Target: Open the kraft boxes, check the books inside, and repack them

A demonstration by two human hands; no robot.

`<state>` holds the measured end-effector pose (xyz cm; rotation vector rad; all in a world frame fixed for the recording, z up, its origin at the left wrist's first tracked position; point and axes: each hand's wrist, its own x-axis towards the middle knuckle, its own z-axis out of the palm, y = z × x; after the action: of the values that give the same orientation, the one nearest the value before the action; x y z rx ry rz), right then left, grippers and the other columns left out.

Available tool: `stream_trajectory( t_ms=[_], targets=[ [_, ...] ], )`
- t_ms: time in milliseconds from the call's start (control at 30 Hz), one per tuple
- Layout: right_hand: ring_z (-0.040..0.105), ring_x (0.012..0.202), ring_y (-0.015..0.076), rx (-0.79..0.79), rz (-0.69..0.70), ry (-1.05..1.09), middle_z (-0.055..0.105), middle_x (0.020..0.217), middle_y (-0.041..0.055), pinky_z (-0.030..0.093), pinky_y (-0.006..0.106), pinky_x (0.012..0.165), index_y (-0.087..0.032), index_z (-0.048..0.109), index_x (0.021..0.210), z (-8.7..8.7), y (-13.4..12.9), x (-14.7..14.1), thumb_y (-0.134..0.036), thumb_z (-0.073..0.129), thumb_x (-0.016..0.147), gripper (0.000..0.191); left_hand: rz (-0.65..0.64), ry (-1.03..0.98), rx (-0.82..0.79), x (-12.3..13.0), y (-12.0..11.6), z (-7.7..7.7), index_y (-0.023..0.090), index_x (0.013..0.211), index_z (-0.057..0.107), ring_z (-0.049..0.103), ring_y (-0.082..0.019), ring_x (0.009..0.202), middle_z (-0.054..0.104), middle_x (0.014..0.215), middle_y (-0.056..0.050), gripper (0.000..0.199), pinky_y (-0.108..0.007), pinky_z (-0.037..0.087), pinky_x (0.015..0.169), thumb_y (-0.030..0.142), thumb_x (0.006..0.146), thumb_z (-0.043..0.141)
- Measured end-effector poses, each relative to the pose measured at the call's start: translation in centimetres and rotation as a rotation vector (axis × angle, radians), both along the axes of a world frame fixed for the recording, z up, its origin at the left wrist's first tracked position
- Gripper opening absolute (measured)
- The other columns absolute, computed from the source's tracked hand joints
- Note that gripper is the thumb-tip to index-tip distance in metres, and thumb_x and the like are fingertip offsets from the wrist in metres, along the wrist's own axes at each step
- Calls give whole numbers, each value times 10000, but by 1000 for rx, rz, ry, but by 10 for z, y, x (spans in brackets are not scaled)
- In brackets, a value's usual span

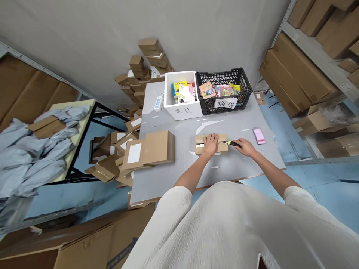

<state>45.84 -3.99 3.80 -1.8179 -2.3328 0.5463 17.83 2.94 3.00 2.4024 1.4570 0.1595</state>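
Two bare hands work over a grey surface (pixel 162 177), toward the near edge and right of its middle. The small cardboard box (pixel 222 148) lies there, its long sides running roughly along the near edge and a dark gap crossing its top. The left hand (pixel 211 143) rests on top of this box, its fingers laid over the cardboard and slightly spread. The right hand (pixel 244 147), just beside the box on the side of the right edge, has its fingers wrapped around the black and yellow handle of a cutter (pixel 232 143); the tool's front end points at the box's right end, the depth of its tip being too small to tell. A phone with a pink screen (pixel 258 135) lies near the right edge. At the far edge stand, side by side, a white foam box (pixel 183 112) with handwritten characters and a black plastic crate (pixel 246 89) with a paper label, both containing books. A white power strip (pixel 158 104) lies near the far left corner. At the left edge sits a plain brown carton (pixel 157 147); next to it, a carton with a white label (pixel 131 158) reaches past that edge.
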Motion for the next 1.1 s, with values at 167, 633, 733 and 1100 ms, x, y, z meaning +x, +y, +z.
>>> stream_trajectory(
  t_ms=[167, 633, 733, 1100],
  targets=[
    [659, 1137, 316, 29, -2, -15, 710, 1234, 132, 502, 408, 980, -286, 658, 1543, -2, -2, 3, -385, 549, 1097, 470, 38, 1, 11, 2, -12, -5, 218, 1707, 442, 336, -347, 1651, 435, 1762, -180, 602, -631, 242, 1304, 305, 1122, 326],
    [644, 1189, 350, 18, -240, 73, 715, 1298, 161, 520, 447, 988, -204, 693, 1433, -25, 7, 37, -392, 587, 1011, 474, 80, -2, -5, 12, -18, 2, 222, 1709, 453, 349, -359, 1649, 452, 1752, -176, 610, -634, 244, 1312, 322, 1124, 313],
    [654, 1171, 336, -36, -358, 85, 721, 1256, 152, 534, 433, 974, -205, 723, 1365, -44, 2, 49, -370, 604, 975, 440, 74, -52, -27, 21, -23, 2, 218, 1708, 452, 342, -372, 1651, 438, 1759, -184, 609, -644, 227, 1316, 323, 1119, 339],
    [623, 1253, 370, -229, -615, -57, 659, 1352, 205, 447, 513, 1126, -173, 757, 1213, -104, 16, 112, -386, 671, 884, 401, 117, -42, -75, 53, -29, -3, 214, 1727, 405, 288, -382, 1671, 364, 1797, -184, 632, -664, 188, 1324, 358, 1115, 346]
  ],
)
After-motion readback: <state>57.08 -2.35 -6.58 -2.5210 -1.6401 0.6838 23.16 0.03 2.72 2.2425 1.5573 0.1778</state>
